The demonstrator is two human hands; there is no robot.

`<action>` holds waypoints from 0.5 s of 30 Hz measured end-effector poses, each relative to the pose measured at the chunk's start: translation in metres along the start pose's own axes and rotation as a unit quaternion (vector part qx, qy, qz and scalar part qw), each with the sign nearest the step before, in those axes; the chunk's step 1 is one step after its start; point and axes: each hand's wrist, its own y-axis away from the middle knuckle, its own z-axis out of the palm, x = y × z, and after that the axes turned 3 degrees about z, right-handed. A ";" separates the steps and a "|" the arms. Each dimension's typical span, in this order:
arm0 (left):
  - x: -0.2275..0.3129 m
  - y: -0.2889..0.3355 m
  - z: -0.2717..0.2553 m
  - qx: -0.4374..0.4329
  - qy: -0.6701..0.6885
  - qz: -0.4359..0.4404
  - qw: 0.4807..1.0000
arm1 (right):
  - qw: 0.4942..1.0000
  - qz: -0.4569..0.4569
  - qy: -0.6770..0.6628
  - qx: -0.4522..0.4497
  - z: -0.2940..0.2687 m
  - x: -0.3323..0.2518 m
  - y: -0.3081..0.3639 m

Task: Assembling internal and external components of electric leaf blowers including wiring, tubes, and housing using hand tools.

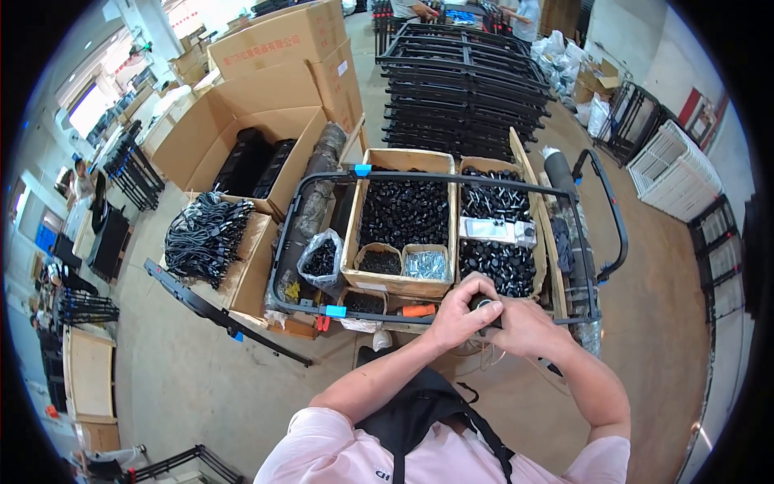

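My left hand and my right hand meet in front of me, just over the near bar of a black rectangular tube frame. Closed fingers of both hands surround a small dark round part with a pale spot on top; most of it is covered, so its kind is unclear. Behind my hands, a box holds black knobs or caps and bolts with black heads. Left of it, a wooden box carries small black parts, plus two small compartments, one with silvery screws.
The frame lies across the boxes, with blue clips on it. At left are a bundle of black cords, an open cardboard carton and a curved black bar. Black frames are stacked behind; white racks lean at right.
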 end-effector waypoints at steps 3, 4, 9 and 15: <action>0.023 -0.029 -0.030 0.025 -0.056 0.083 0.995 | 0.998 -0.015 -0.040 0.043 -0.022 -0.025 -0.012; 0.027 -0.035 -0.044 0.025 -0.089 0.117 0.989 | 0.997 0.003 -0.060 0.045 -0.027 -0.034 -0.020; -0.047 -0.028 -0.116 0.181 -0.207 -0.007 0.962 | 0.996 0.028 0.010 0.084 0.013 -0.044 -0.103; -0.076 -0.035 -0.221 0.174 -0.057 -0.356 0.916 | 0.966 -0.119 0.184 0.136 0.083 -0.066 -0.224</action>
